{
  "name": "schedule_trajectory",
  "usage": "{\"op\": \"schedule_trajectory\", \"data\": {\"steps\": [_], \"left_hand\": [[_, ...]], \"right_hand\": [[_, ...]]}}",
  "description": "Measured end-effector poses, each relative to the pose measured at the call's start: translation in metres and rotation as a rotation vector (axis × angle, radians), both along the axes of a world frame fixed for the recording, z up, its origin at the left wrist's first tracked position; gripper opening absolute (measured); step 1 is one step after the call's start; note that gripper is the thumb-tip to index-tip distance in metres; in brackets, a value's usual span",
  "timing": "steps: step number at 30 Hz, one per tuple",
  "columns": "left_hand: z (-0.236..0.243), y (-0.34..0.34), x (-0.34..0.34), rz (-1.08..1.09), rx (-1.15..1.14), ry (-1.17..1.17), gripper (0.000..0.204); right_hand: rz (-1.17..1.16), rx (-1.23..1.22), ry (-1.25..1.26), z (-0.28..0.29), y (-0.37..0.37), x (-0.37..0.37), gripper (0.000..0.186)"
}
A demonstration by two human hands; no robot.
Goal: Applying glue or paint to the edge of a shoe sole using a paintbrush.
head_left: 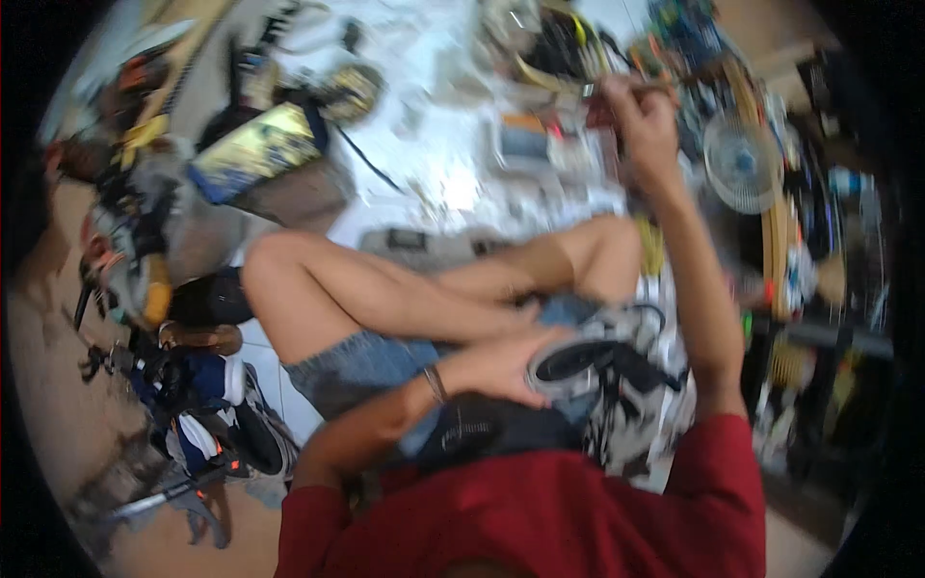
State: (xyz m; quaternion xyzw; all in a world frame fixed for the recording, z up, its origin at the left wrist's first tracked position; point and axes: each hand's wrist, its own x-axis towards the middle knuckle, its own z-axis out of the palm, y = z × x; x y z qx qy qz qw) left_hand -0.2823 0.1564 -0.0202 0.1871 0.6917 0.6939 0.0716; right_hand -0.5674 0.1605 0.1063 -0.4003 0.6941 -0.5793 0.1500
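A: Head view. Where does the shoe [588, 358] lie?

B: In the lap, low and centre, on the crossed legs [385, 299]. It is grey and black with a pale sole edge, the long axis running roughly left to right, tilted a little up toward the right.

A: And the left hand [501, 366]?

B: It rests against the shoe's left end — fingers curled on the sole, so clamped on it as far as the blur allows. A band sits at the wrist.

A: The right hand [641, 111]?

B: Raised well above and to the right of the shoe, arm stretched out over the cluttered floor. Its fingers are closed on a thin brush [626, 90], whose handle lies nearly level, one end with a metal ferrule to the left. The tip is too blurred to read.

A: So the two hands are apart?

B: Well apart — the left is on the shoe, the right is the far one. The shoe lies down and left from the brush.

A: Containers?

B: Small tubs and boxes crowd the floor near the right hand; their contents cannot be told. A small fan [740, 162] stands just right of that hand. To the left lie a yellow-and-blue box [255, 149] and a pile of other shoes [207, 405].
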Motion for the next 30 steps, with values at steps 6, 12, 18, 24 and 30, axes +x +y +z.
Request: {"op": "schedule_trajectory", "data": {"steps": [6,12,18,24,30], "left_hand": [[0.057,0.005,-0.003,0.020,-0.289,-0.023,0.097],[0.074,0.022,-0.018,-0.144,-0.506,-0.184,0.097],[0.078,0.030,-0.026,-0.173,-0.507,-0.249,0.074],[0.082,0.030,-0.026,-0.158,-0.556,-0.246,0.076],[0.079,0.031,-0.023,-0.108,-0.538,-0.195,0.077]], "right_hand": [[-0.184,0.055,-0.143,0.017,0.170,0.061,0.030],[-0.441,0.164,-0.263,0.001,0.256,0.139,0.024],[-0.342,0.110,-0.237,-0.019,0.266,0.162,0.013],[-0.287,0.224,-0.155,-0.027,0.262,0.166,0.014],[-0.281,0.322,-0.097,-0.028,0.258,0.168,0.012]]}}
